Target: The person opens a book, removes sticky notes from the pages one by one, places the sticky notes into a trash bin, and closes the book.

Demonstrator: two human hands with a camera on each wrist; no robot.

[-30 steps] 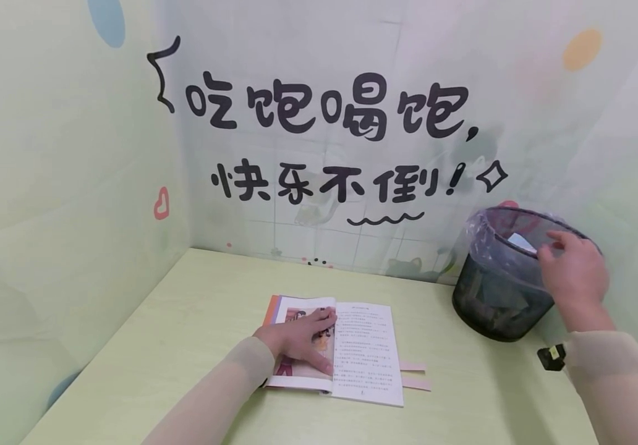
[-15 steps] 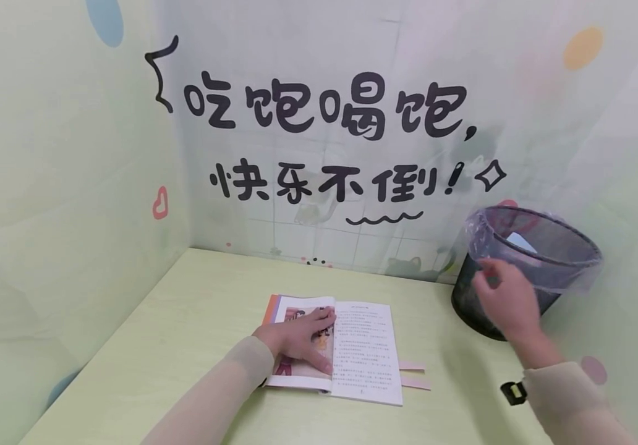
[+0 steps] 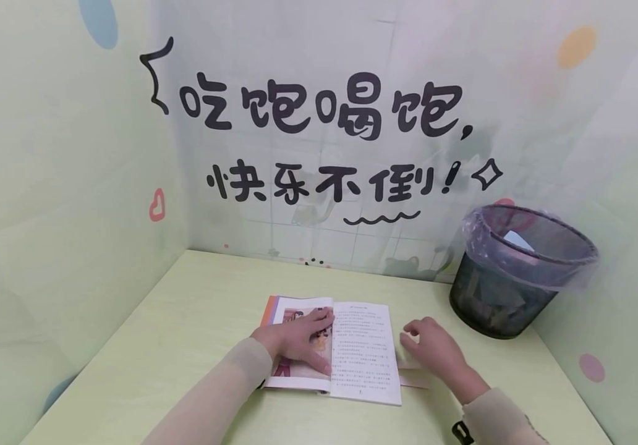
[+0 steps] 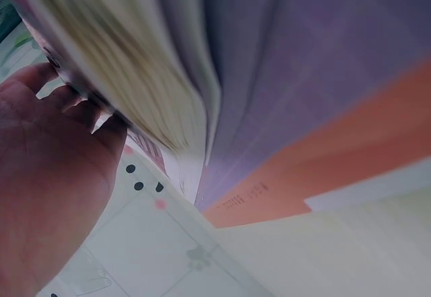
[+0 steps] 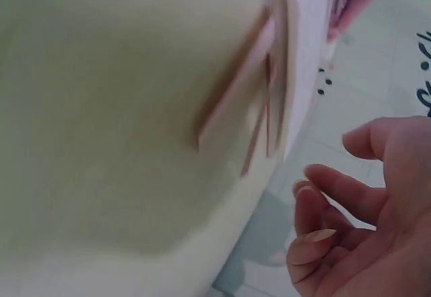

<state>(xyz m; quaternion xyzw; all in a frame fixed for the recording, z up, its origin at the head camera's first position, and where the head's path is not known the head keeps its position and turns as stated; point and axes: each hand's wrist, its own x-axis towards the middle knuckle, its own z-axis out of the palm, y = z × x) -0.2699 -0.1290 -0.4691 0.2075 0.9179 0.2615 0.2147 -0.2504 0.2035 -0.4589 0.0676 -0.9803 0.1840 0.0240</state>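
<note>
An open book (image 3: 360, 358) lies on the table, with a colour picture on its left page and printed text on its right. My left hand (image 3: 299, 343) rests on the left page, fingers straight and spread toward the spine. Pink paper strips (image 3: 415, 378) stick out from the book's right edge; in the right wrist view several strips (image 5: 236, 81) show between its pages. My right hand (image 3: 436, 349) is just right of the book, over the strips, its fingers loosely curled with a gap to the thumb and nothing held. In the left wrist view the page block (image 4: 128, 61) stands above the purple and orange cover (image 4: 323, 155).
A black mesh bin (image 3: 499, 303) with a clear plastic liner (image 3: 480, 241) stands at the table's back right, a pale paper piece (image 3: 518, 241) inside. Printed walls enclose the table (image 3: 196, 309) at the back and both sides.
My right hand has come from over the bin's rim, leftward and down, to beside the book's right edge. My left hand has stayed on the page.
</note>
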